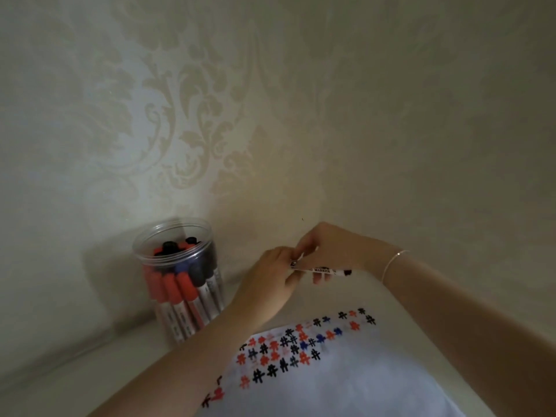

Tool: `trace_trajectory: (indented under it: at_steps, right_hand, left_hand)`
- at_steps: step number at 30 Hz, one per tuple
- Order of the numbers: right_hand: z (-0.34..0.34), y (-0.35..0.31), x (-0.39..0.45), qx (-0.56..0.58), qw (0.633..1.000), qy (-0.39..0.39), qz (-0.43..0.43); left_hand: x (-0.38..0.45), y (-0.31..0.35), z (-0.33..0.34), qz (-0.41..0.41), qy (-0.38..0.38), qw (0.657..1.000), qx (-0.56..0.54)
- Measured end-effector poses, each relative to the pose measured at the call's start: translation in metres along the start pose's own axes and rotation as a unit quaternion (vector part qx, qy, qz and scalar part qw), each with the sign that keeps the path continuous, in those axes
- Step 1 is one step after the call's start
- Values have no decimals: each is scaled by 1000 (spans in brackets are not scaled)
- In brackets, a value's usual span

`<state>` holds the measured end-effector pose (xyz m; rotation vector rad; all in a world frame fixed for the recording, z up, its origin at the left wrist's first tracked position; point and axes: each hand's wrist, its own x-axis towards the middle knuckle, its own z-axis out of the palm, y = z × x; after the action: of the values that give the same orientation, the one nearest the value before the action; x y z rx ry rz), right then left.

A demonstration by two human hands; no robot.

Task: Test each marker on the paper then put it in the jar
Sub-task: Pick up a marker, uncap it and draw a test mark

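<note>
Two hands meet on one marker [320, 269] above the table's far edge: the left hand [270, 273] pinches its left end, the right hand [328, 251] curls round the barrel. Light, stiff, smooth plastic, it is probably best held mid-barrel. Left stands the crowded jar [180, 275]; near lies the scribbled paper [346, 383]. Nothing blocks the way.

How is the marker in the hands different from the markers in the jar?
The marker in the hands lies sideways in the air above the table, while the markers in the jar stand on end. It is alone, gripped by the left hand and right hand; the others are packed together inside the clear jar. All of them have white barrels.
</note>
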<state>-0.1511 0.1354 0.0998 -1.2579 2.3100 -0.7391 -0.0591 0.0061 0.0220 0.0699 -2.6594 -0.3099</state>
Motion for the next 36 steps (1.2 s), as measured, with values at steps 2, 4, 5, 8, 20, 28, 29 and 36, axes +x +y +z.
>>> trace_trajectory:
  at_steps: [2, 4, 5, 8, 20, 28, 29, 36]
  right_hand:
    - [1, -3, -4, 129, 991, 36, -8]
    - [2, 0, -8, 396, 917, 37, -10]
    - [5, 2, -10, 486, 873, 25, -15]
    - [28, 4, -12, 452, 891, 32, -14]
    - [49, -9, -20, 404, 901, 137, -77]
    - [69, 17, -23, 408, 853, 320, 51]
    - [70, 23, -25, 409, 841, 345, 74]
    - [76, 51, -45, 421, 807, 393, 127]
  left_hand:
    - [-4, -3, -4, -11, 7, 1000, 7]
    - [-9, -5, -11, -39, -2, 998, -49]
    - [-10, -5, -14, -44, -7, 995, -90]
    - [-13, 8, -24, -35, -39, 978, -199]
    - [-44, 29, -47, -144, -124, 811, -553]
    - [-49, 12, -13, -137, -76, 946, -285]
    - [-51, 9, -8, -132, -78, 959, -240]
    - [-66, 8, 12, -58, -116, 991, -18]
